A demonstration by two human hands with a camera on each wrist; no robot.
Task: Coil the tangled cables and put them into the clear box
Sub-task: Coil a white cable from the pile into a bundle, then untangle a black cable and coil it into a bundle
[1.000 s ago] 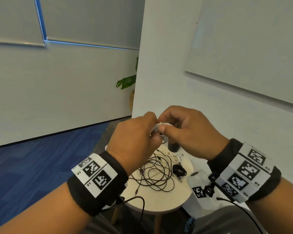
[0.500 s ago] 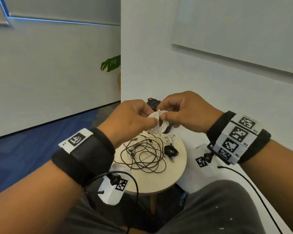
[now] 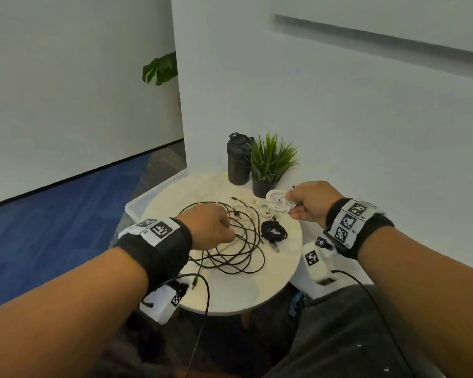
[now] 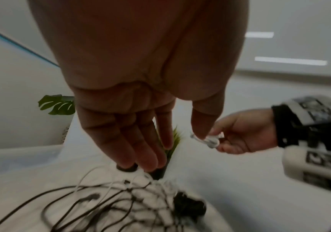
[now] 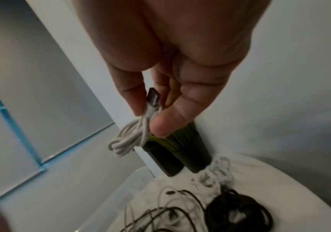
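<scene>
From the head cam your right hand (image 3: pixel 310 203) just looks like a fist by the coiled white cable (image 3: pixel 278 203), but your right wrist cam shows thumb and fingers pinching the bundle right at its plug, loops hanging below the fingertips. Your left hand (image 3: pixel 209 227) hovers over the loose black cables (image 3: pixel 238 241) on the round table (image 3: pixel 230 296), fingers straight and relaxed, holding nothing. The clear box (image 3: pixel 153 199) sits at the table's far left edge.
</scene>
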